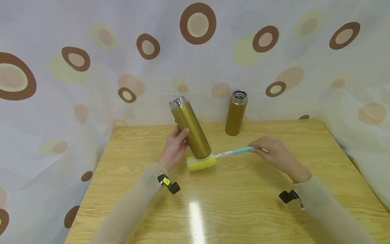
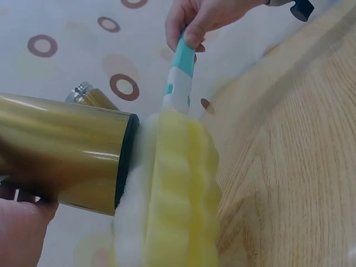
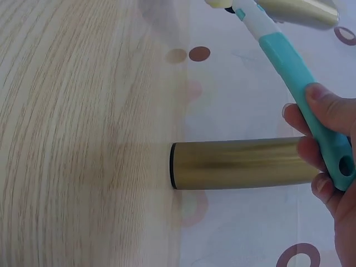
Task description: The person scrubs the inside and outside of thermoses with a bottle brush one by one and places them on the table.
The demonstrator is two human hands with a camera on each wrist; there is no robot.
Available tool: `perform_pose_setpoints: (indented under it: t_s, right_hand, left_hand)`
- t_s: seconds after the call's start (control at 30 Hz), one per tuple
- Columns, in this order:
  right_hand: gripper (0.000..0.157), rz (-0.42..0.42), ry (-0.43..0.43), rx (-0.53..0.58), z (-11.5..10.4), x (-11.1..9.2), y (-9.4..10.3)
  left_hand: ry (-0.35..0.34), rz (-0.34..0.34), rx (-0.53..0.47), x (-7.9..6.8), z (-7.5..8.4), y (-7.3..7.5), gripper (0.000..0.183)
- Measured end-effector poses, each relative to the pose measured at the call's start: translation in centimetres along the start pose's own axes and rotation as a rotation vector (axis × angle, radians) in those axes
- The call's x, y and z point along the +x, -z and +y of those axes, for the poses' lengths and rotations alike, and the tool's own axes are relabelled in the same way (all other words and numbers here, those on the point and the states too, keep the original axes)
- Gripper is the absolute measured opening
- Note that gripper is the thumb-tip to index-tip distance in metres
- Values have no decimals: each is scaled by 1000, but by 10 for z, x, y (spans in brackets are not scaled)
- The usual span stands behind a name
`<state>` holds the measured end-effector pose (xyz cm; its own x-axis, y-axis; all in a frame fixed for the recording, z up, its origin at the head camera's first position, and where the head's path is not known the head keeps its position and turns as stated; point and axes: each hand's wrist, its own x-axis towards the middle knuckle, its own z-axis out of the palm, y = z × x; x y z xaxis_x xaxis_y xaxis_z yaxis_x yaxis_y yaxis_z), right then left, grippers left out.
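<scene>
My left hand (image 1: 176, 145) grips a gold thermos bottle (image 1: 192, 130) around its side, tilted with its open steel mouth up and to the left. In my right hand (image 1: 274, 154) is the turquoise and white handle of a sponge bottle brush (image 1: 236, 151). The brush's yellow and white sponge head (image 2: 172, 189) lies against the bottle's dark base, as the left wrist view shows. Fingers and thumb pinch the handle near its end, by the hanging hole, in the right wrist view.
A second gold thermos bottle (image 1: 235, 113), lidless, stands upright at the back of the wooden table (image 1: 243, 210). Behind the table hangs a white cloth (image 1: 170, 74) with brown and yellow circles, which also runs along both sides.
</scene>
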<state>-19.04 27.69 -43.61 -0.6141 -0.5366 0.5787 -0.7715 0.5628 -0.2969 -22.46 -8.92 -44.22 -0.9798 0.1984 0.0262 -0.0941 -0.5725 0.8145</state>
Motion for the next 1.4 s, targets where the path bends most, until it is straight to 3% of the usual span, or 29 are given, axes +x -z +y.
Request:
perform_pose_setpoints:
  t_s: [0.17, 0.57, 0.73, 0.9, 1.1, 1.23, 1.4]
  right_hand:
    - [36, 9, -29, 18, 0, 0, 1]
    - [37, 34, -50, -14, 8, -4, 22]
    - [34, 13, -38, -20, 5, 1, 15]
    - [31, 11, 29, -7, 2, 8, 1]
    - [13, 42, 52, 73, 2, 7, -4]
    - [15, 36, 27, 94, 3, 4, -1]
    - [32, 10, -24, 79, 9, -10, 5]
  left_hand:
    - [-28, 4, -34, 2, 2, 5, 107]
    - [12, -70, -61, -2, 13, 6, 102]
    - [9, -65, -55, 1, 9, 4, 98]
    - [11, -45, -55, -1, 6, 4, 103]
    - [-18, -8, -33, -5, 11, 10, 95]
    - [-28, -3, -35, -7, 17, 14, 95]
    - [-29, 10, -1, -6, 20, 15, 108]
